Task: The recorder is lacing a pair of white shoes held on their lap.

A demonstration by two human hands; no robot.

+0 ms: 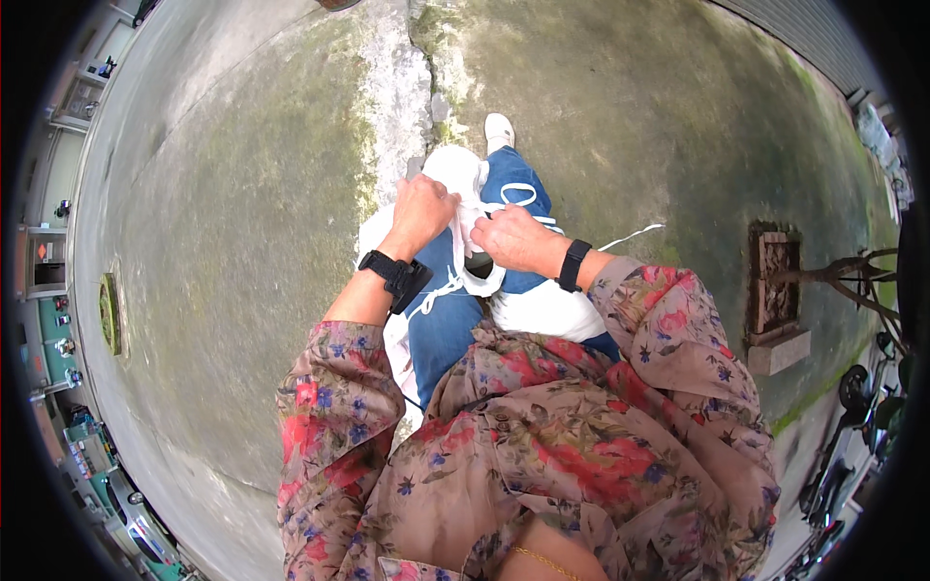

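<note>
A white lace-up shoe (453,167) rests across my lap, its rounded toe pointing away from me and its dark-lined opening toward me. Both hands are closed over its lacing area. My left hand (421,210) pinches at the left side of the laces, its fingertips close together. From the right, my right hand (518,238) has its fingers bent on the lacing too. A white shoelace (519,186) loops up beyond the right hand, and one end trails out to the right. More lace hangs in a knot at the left over my jeans (441,334). My fingers hide the eyelets.
My white-shod foot (499,128) stands on the mossy concrete ground (262,194). White material (547,312) lies under my right forearm. At right are a low planter (775,286) with a thin trunk and parked scooters (833,455); parked cars (140,518) stand lower left.
</note>
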